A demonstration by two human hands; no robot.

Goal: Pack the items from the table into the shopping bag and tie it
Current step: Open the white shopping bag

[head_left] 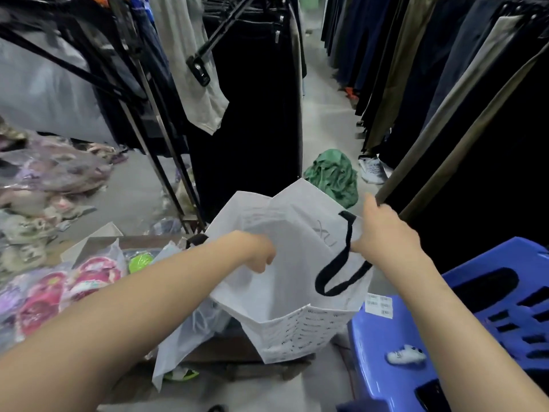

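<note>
A white shopping bag [285, 281] with black strap handles [338, 269] stands open in front of me, its mouth spread wide and its inside showing nothing. My left hand [261, 251] grips the bag's left rim. My right hand [383, 230] pinches the right rim by the handle's root. On the low brown table [98, 242] to the left lie plastic-wrapped pink and purple items [59, 289] and a lime-green item [140, 261]. A clear plastic bag [181, 337] hangs off the table edge below my left forearm.
Racks of dark trousers [249, 114] hang ahead and at the right. A blue plastic stool [463, 337] stands at lower right. A green cloth [334, 173] and a white shoe [371, 169] lie on the aisle floor. More wrapped clothes [44, 179] pile up at the left.
</note>
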